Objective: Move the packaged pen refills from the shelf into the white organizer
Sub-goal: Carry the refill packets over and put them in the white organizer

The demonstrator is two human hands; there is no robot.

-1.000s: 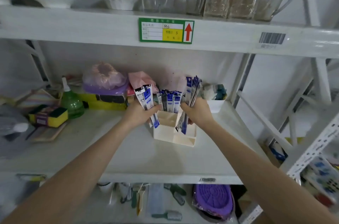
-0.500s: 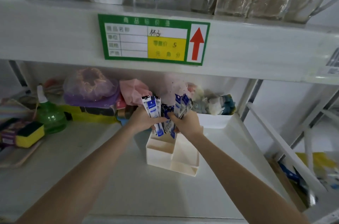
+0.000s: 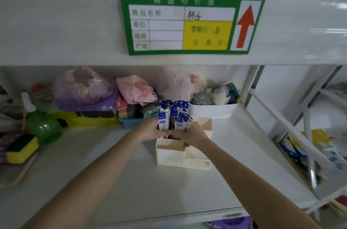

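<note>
Blue-and-white pen refills stand bunched in the white organizer on the shelf; our left hand and right hand grip them. We should lower evenly, releasing together.

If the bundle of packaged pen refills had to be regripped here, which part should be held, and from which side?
Probably the lower half, from both sides. The packaged pen refills stand upright and fan out at the top above the white organizer, so squeezing low keeps them together. The left hand and right hand already clasp them there.
</note>
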